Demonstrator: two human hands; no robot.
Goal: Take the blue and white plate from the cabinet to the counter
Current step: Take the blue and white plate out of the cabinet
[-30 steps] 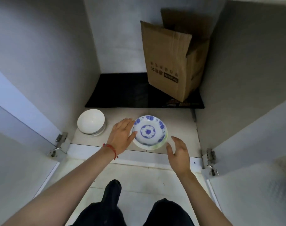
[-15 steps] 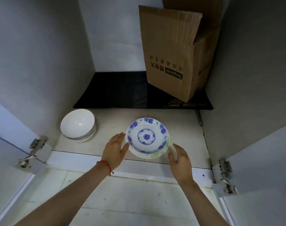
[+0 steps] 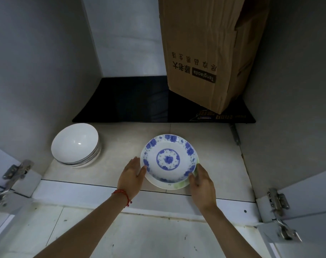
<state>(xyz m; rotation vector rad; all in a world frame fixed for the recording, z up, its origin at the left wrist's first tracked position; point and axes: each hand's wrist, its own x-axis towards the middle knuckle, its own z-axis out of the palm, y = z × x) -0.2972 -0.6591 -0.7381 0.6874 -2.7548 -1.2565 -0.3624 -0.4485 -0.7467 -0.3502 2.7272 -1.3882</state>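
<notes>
left hand (image 3: 131, 176), right hand (image 3: 202, 183) clamp blue and white plate (image 3: 168, 158) | white bowls (image 3: 75, 145) beside — cardboard box (image 3: 205, 53) behind

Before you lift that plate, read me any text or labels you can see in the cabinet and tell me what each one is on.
"Tenglaoda": dark label on the cardboard box, printed upside down.
Large Chinese characters beside that label, and a smaller row above them on the box: upside down, not readable with confidence.
Print on the front edge of the black mat: too small and blurred.
Blue and white plate: pattern only, no text.

A: What does the person wear?
B: Both forearms are bare, no sleeves. The left wrist carries a thin red string bracelet (image 3: 122, 194), knotted, with a small bead dangling.
</notes>
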